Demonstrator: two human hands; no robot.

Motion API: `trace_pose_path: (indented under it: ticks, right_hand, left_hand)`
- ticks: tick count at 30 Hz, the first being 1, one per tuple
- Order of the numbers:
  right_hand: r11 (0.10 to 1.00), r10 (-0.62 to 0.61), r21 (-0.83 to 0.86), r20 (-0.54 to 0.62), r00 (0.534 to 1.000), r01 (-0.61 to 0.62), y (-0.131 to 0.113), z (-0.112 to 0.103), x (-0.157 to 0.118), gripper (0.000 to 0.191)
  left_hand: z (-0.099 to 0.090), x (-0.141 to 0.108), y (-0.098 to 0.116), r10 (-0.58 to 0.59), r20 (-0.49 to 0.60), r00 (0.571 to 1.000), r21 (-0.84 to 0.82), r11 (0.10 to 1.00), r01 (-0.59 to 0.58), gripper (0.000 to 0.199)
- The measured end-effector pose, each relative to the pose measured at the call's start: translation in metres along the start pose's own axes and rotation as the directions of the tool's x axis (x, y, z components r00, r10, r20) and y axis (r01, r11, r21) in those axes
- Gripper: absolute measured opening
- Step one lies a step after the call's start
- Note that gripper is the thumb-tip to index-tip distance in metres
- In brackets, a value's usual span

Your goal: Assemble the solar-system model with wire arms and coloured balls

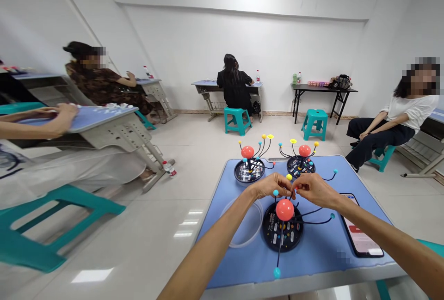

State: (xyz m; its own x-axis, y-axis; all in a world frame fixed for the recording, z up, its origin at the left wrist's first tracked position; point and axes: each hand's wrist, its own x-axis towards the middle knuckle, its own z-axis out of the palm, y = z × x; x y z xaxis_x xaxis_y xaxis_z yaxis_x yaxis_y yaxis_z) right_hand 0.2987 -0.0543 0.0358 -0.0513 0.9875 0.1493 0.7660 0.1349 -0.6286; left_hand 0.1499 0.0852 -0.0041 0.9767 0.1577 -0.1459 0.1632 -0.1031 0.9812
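the left hand (270, 187) and right hand (315, 190) pinch narrowly at thin wires (292, 199) above the red ball (285, 210) of a light, springy-looking model (283, 228), its black base (271, 228) at six o'clock on the blue surface (217, 256); it seems best held by the base; one long wire (279, 249) points to six o'clock.

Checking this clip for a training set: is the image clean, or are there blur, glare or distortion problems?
In the head view, wide-angle distortion bends the walls and stretches the near desk; the teal stool looks smeared; glare marks the floor tiles; the left hand and right hand look fairly sharp.
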Motion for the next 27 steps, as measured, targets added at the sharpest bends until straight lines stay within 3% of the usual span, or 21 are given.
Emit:
trace_pose_path:
  ticks: [10,22,27]
  right_hand:
    - [0.982,-0.121,-0.151,-0.012,0.993,0.118,0.0051,0.0003,-0.0018,0.029]
    - [0.991,-0.092,-0.106,-0.053,0.994,0.086,0.0064,0.0017,-0.0011,0.026]
    - [0.971,-0.183,-0.165,-0.061,0.981,0.171,0.0073,0.0036,-0.0011,0.026]
  left_hand:
    - [-0.0025,0.001,0.0002,0.025,0.033,0.999,-0.001,1.0,-0.025,0.024]
    - [-0.003,0.0034,-0.003,-0.01,0.024,1.0,-0.035,0.999,0.011,0.023]
    - [-0.0027,0.0027,-0.0004,-0.006,0.031,0.999,-0.043,0.999,0.007,0.019]
